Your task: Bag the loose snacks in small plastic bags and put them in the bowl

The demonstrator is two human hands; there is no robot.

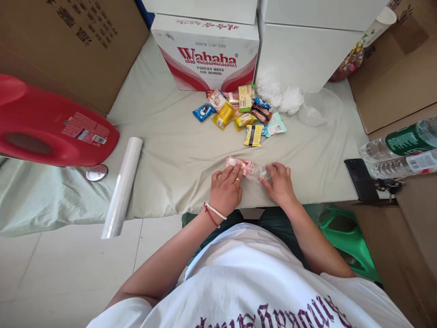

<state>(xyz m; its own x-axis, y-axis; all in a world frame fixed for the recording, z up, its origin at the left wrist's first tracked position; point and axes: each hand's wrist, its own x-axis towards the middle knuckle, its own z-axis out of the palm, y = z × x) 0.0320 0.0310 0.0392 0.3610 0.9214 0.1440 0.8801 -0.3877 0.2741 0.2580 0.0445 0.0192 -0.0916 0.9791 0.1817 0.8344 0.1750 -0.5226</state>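
Note:
A red-and-white snack packet lies on the cloth-covered table just in front of me, with clear crinkled plastic about its right end. My left hand presses its closed-together fingers over the packet's left part; the thumb is hidden. At the other end, my right hand pinches the clear plastic between thumb and fingers. Beyond my hands is a pile of wrapped snacks, among them a yellow packet, a blue packet and a yellow-and-black packet nearest me.
A roll of clear film overhangs the table's front edge at left, near a large red jug. A Wahaba-style white-and-red carton stands behind. Crumpled clear plastic, a clear bowl, a phone and plastic bottles are rightward.

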